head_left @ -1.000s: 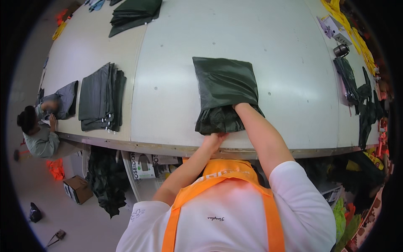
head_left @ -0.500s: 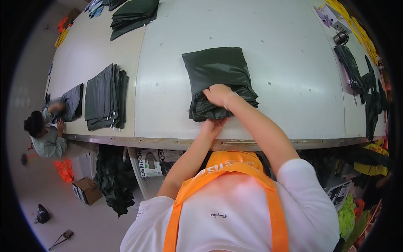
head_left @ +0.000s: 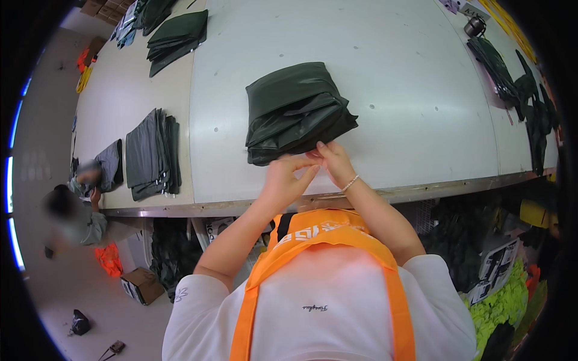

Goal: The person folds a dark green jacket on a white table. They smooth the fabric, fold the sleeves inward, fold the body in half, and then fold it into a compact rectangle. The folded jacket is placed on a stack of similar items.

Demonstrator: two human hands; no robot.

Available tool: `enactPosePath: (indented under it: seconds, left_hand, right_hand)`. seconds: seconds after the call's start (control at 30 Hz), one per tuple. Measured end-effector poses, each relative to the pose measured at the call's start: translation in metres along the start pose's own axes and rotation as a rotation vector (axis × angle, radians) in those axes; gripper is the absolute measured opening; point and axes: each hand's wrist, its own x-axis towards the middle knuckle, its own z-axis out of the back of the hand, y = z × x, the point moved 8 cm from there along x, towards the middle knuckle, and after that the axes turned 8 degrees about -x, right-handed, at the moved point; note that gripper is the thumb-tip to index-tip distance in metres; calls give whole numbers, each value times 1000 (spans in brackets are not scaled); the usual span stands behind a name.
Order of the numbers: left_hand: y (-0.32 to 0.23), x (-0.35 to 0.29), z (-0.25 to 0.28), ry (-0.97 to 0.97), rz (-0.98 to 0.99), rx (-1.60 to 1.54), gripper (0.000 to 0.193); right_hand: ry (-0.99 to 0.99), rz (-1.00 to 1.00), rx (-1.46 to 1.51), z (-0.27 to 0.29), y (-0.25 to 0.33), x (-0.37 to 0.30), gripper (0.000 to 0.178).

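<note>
A folded dark green garment (head_left: 295,96), glossy like coated fabric, lies on the table in front of me. Its upper part is smooth, while loose layers bunch along its near side. Both hands meet at that near edge. My right hand (head_left: 335,162), with a beaded bracelet at the wrist, pinches the edge between thumb and fingers. Beside it my left hand (head_left: 289,176) is closed in a pinch, thumb and forefinger reaching toward the right fingertips. What the left fingers hold is too small to make out.
Folded dark garments stand in stacks at the left (head_left: 153,155) and far left (head_left: 177,39). Another person (head_left: 75,213) works at the table's left end. Dark straps or fabric (head_left: 497,72) and a dark cup-like object (head_left: 475,26) lie at right. The table's metal edge (head_left: 241,208) runs before me.
My right hand has come out from under the garment's upper fold to its near edge. The left hand now shows beside it. The garment has turned slightly, its loose layers more exposed.
</note>
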Motion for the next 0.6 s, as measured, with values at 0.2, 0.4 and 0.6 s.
enactPosePath:
  seconds: [0.2,0.4,0.6]
  left_hand:
    - [-56,28,-1,-123,-491,982,67]
    - [-71,65,11,-429,-542,1122,54]
    - [-64,60,-25,-161,-547,1073,67]
  right_hand:
    - [18,-52,-157,-9,3,-5,23]
    - [-138,146,-296,-21,54,-18,22]
    - [-224,95,-392,6,62,-24,17]
